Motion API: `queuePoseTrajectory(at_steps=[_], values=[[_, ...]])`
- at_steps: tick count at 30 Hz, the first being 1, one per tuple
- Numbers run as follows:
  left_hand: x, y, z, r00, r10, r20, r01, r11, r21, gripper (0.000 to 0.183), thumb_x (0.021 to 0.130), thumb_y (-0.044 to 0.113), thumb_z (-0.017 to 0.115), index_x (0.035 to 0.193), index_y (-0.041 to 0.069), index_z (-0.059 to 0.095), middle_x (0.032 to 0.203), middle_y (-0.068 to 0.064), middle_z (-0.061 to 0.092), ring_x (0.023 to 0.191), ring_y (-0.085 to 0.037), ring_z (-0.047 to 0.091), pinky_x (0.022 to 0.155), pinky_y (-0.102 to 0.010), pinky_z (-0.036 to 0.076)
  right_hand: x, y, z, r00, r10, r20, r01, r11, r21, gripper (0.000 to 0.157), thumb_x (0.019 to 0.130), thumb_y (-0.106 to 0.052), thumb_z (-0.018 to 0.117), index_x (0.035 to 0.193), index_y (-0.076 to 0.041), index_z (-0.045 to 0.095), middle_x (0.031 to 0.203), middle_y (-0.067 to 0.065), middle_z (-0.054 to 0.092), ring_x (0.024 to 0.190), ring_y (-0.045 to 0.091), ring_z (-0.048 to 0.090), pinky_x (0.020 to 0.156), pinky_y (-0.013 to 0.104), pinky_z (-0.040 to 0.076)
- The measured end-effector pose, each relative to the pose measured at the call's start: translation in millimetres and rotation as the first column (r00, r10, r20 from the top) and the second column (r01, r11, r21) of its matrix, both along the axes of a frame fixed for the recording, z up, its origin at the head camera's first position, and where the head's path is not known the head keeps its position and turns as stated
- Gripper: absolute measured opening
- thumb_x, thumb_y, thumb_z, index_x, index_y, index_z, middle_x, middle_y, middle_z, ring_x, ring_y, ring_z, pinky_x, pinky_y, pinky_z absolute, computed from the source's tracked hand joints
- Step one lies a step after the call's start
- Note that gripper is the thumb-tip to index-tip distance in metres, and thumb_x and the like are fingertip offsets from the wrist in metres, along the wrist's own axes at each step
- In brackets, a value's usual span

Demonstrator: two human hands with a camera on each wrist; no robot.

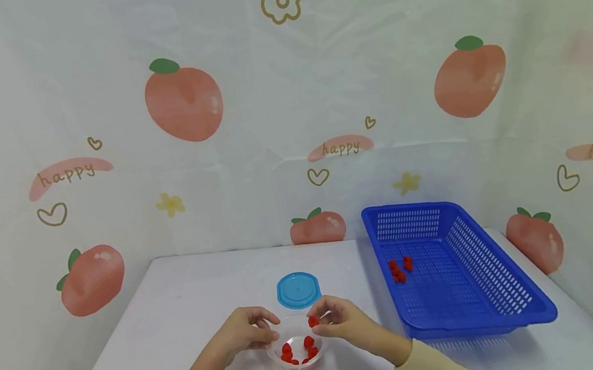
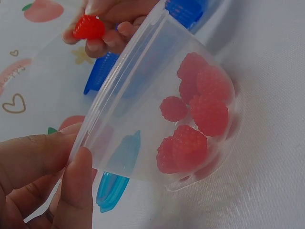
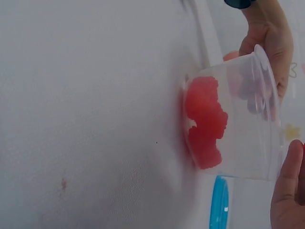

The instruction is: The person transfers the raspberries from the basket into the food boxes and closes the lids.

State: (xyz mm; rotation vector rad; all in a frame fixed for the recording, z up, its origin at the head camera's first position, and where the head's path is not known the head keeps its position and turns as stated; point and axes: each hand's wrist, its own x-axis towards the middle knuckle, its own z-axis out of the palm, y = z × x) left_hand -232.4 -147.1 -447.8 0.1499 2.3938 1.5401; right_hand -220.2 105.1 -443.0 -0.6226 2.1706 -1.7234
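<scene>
Head: right fingers (image 1: 325, 303) (pinched close) round raspberry (image 1: 313, 321)

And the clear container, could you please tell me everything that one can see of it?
The clear container is a round, see-through tub, plastic by its look, with smooth walls and a thick rim around an open top. It appears to stand about upright on the white table, on the person's side of a blue lid. Several red berries lie in its bottom. The left hand pinches its rim; the rest of its wall is free of fingers.
</scene>
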Motion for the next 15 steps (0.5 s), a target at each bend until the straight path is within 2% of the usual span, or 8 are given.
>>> queuePoseTrajectory(at_steps=[8, 15], values=[[-0.7, -0.3, -0.2, 1.000, -0.009, -0.002, 0.009, 1.000, 0.005, 0.026, 0.081, 0.009, 0.077, 0.103, 0.000, 0.067, 0.076, -0.006, 0.056, 0.062, -0.016, 0.059, 0.064, -0.027, 0.058, -6.3, -0.6, -3.3, 1.000, 0.017, 0.000, -0.017, 0.999, 0.029, 0.029, 0.090, -0.011, 0.067, 0.113, 0.004, 0.059, 0.107, 0.009, 0.063, 0.086, 0.014, 0.057, 0.076, 0.017, 0.052], [-0.4, -0.4, 0.5, 1.000, -0.011, 0.003, 0.011, 1.000, 0.011, 0.026, 0.081, 0.009, 0.077, 0.104, 0.000, 0.067, 0.077, -0.006, 0.056, 0.062, -0.016, 0.058, 0.064, -0.027, 0.058, -8.2, -0.8, -3.5, 0.998, 0.061, -0.032, -0.060, 0.998, 0.029, 0.028, 0.089, -0.005, 0.066, 0.113, 0.007, 0.059, 0.106, 0.015, 0.063, 0.082, 0.012, 0.055, 0.072, 0.015, 0.050]])
